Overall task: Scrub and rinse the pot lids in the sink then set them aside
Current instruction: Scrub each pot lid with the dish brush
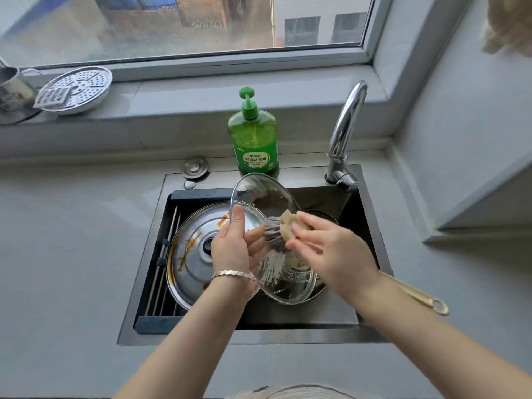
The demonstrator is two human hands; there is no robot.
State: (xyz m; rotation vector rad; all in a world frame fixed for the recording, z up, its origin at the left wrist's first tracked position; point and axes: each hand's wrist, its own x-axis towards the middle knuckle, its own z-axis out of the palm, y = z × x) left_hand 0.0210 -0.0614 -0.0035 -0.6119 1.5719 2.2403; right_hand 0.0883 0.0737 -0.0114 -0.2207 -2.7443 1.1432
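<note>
**A:** Where are the lids right now?

**B:** Both are over the black rectangular sink [302, 321]. The wide stainless-steel lid [190, 254], streaked with orange sauce, lies flat in the left half. The clear round glass lid [264, 197] is held tilted above the middle, and suds cover its near part.

**A:** How is the glass one held?

**B:** The left hand [233, 249] pinches its left edge. The thumb lies over the rim on the near face, and the fingers are spread behind the glass and show through it. The right hand [331, 249] has its fingers curled around the beige head of a grey-bristled scrubbing brush [276, 234]. The bristles press on the glass just beside the left fingers.

**A:** How will they handle?

**B:** I'd judge the glass lid stiff, fairly heavy and breakable. With soap on it, it will be slippery, so a firm rim pinch like this one suits it, and it should stay low over the sink. The steel lid looks lighter for its size and won't shatter. Its greasy dome could slide, though, so take it by the centre knob or hook the fingers under its edge.
</note>
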